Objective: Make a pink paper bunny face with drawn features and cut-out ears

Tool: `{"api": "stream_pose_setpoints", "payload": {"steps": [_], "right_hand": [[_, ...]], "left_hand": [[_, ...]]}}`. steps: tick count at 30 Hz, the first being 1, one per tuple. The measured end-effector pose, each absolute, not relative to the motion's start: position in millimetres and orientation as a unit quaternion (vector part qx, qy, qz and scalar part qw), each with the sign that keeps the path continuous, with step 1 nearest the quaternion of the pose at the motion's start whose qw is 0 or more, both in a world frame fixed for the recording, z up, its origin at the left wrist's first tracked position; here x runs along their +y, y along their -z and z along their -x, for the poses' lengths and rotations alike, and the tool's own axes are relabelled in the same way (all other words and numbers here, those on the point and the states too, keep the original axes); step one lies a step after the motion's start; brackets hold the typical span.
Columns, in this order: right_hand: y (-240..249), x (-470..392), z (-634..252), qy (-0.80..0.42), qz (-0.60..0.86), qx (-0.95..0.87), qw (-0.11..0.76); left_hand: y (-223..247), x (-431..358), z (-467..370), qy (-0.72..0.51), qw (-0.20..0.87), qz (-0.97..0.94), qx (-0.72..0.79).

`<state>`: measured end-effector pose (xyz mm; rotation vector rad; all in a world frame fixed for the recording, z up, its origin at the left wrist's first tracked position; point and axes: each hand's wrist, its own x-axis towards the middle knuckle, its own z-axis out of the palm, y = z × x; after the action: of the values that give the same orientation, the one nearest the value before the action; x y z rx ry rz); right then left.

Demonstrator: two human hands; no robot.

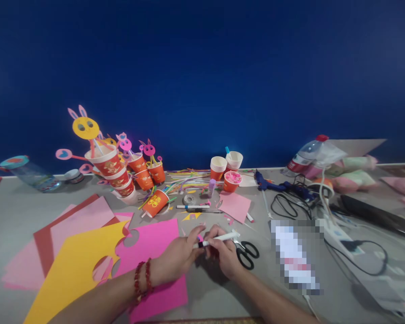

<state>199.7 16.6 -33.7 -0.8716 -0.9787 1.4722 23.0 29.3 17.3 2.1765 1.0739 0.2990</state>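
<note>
A white marker (224, 237) with a black band lies across both hands near the table's front. My right hand (225, 255) is closed around its barrel. My left hand (176, 257), below a red bead bracelet, is closed at the marker's black-banded end. A small bright pink piece (200, 237) shows between the fingers there; its shape is partly hidden. Black-handled scissors (245, 254) lie beside my right hand, their blades partly covered. Under my left forearm spreads a magenta sheet (158, 294), overlapped by a yellow sheet (70, 256) with round cut-outs.
Paper cups with rabbit-like figures (110, 164) stand at the back left. An orange cup (155, 202) lies tipped over. Stacked cups (218, 167), a glue stick (211, 188), a tape roll (189, 199) and pipe cleaners sit mid-table. Rightward are a glue gun (270, 183), cables and a power strip (344, 238).
</note>
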Motion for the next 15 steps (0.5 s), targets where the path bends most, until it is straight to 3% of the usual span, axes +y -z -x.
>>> {"api": "stream_pose_setpoints", "payload": {"steps": [7,11,15], "right_hand": [[31,18,-196,-0.603,0.383,-0.380,0.587],[15,37,-216,-0.560,0.420,-0.480,0.528],[-11,61,-276,-0.411,0.536,-0.553,0.488]], "left_hand": [[-23,36,-37,-0.052,0.265,-0.888,0.373],[-15,60,-41,-0.063,0.177,-0.899,0.396],[-1,88,-31,-0.049,0.065,-0.896,0.438]]}}
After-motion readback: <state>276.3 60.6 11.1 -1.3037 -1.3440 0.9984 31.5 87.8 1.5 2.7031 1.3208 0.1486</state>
